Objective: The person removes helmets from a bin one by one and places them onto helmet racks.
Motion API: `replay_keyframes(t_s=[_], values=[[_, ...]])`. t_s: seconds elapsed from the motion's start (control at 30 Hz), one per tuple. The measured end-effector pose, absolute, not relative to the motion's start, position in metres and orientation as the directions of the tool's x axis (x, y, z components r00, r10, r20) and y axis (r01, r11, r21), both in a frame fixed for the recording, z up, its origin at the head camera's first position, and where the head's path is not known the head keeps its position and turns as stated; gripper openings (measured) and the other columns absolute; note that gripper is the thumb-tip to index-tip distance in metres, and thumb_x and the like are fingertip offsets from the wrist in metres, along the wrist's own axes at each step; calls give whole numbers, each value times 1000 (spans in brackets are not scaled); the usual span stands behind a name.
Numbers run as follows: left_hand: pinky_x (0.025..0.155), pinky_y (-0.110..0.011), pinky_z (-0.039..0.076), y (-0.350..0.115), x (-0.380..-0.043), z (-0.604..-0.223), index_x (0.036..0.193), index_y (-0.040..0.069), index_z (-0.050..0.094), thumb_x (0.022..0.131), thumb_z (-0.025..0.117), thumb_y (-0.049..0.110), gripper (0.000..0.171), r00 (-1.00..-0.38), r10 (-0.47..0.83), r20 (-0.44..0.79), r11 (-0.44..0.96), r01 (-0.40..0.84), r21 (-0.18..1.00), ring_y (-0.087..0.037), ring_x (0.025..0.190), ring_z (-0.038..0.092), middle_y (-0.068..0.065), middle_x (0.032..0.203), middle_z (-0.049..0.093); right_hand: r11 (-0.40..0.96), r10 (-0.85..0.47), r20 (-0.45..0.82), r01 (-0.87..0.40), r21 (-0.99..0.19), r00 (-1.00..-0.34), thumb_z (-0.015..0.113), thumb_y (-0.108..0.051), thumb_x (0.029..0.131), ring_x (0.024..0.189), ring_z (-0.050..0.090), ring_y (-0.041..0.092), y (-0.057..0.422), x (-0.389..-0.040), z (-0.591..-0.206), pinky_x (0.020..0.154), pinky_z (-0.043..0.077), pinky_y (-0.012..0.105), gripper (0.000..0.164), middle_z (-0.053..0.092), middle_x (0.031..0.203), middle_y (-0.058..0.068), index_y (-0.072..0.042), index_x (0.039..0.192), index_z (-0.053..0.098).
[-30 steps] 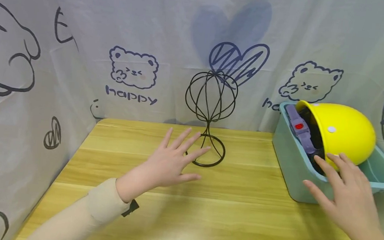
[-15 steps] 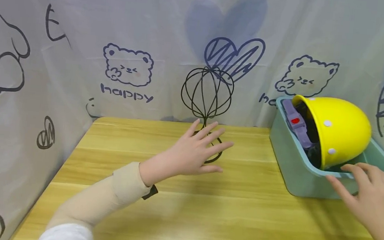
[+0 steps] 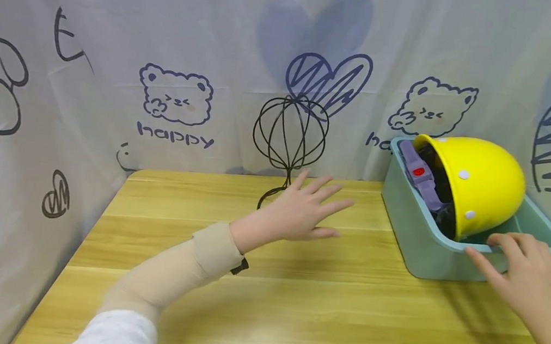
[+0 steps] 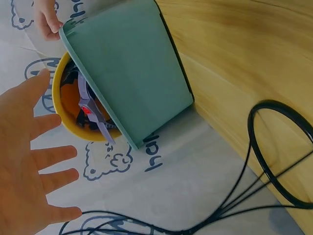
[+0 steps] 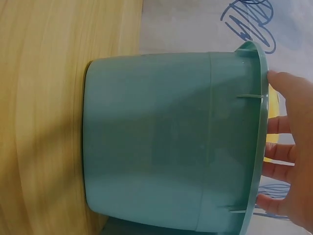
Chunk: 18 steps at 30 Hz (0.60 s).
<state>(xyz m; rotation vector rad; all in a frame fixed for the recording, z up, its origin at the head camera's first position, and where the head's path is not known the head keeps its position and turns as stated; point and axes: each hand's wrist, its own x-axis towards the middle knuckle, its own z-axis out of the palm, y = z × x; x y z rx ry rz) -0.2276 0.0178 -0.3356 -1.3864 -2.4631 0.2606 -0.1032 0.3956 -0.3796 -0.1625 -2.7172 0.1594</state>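
My left hand [image 3: 301, 210] is spread over the table, palm down, in front of a black wire display stand [image 3: 291, 135] with a round cage top; it covers part of the ring base in the head view. In the left wrist view the fingers point toward a green plastic bin [image 4: 124, 73]. My right hand [image 3: 527, 273] is at the bin's near rim, fingers bent over it and thumb against its edge; the fingertips are hidden behind the rim in the right wrist view. A yellow helmet [image 3: 488, 182] with white dots lies tilted in the bin, its purple strap [image 3: 423, 174] and red buckle button showing.
The wooden table [image 3: 317, 312] meets a white cloth backdrop [image 3: 238, 37] printed with bears and hearts behind it and on the left. The bin stands at the table's right side, close to the backdrop.
My left hand has moved right across the front of the wire stand. My right hand has shifted from beside the helmet opening to the bin's near rim. The view has shifted slightly.
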Motion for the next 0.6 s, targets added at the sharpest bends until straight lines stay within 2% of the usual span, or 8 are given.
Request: replay_keyframes(t_s=[0.33,0.47,0.6], values=[[119,-61,18,60,-247,-334,153,33,28,95,35,67,68,-488,847,208,530,796,-292,-27,148,28,-3,158,34,982,146,368,89,-169,-918,61,-58,88,106,38,50,398,-106,-376,89,26,72,61,47,115,29,-1,108,58],[118,-60,21,75,-254,-333,153,33,29,95,36,66,67,-485,841,238,538,794,-282,-27,148,30,-2,156,37,980,157,354,100,-173,-922,61,-58,88,103,37,48,398,-106,-376,87,26,71,61,46,112,28,-1,108,58],[118,-59,24,91,-261,-333,153,33,28,96,36,65,65,-493,830,259,553,789,-269,-26,148,29,-1,158,35,979,166,346,113,-167,-923,61,-58,88,103,36,48,399,-105,-377,86,27,70,61,45,110,27,-1,108,58]])
